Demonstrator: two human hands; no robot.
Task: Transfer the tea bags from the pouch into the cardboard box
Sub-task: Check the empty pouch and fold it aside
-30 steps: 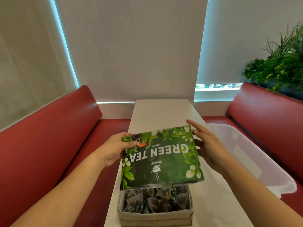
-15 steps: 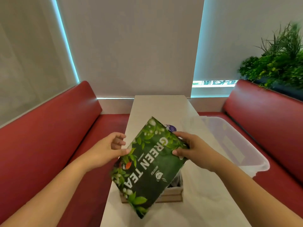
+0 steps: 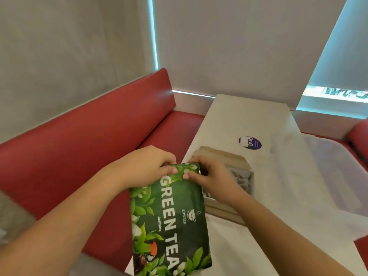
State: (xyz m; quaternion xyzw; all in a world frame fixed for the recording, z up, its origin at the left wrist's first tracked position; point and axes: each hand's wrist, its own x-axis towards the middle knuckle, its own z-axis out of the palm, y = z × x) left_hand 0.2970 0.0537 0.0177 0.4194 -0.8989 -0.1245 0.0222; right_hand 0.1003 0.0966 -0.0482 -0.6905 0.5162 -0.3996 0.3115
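Nearby, a red padded bench [image 3: 79,152] runs along the left of a narrow white table [image 3: 249,116], with pale roller blinds [image 3: 239,46] behind. A round purple sticker [image 3: 250,142] lies on the tabletop just beyond the cardboard box [image 3: 225,158], and a clear plastic bin [image 3: 334,170] sits off the table's right side. The right forearm crosses the box and hides much of its opening and near wall.

The box stands open near the table's left edge, and the grey, blurred shapes of tea bags [image 3: 242,179] show in its uncovered right part. How many there are cannot be told. The green tea pouch [image 3: 171,222] lies printed face up just left of the box, its length running toward the viewer over the table's left edge. Whether anything is inside it cannot be seen.

Both hands meet at the pouch's far end. The left hand [image 3: 147,168] curls over the left corner, fingers bent and thumb pressed on the printed face. The right hand [image 3: 215,178] pinches the right corner the same way, thumb on top and fingers tucked behind. The two thumbs are nearly touching.
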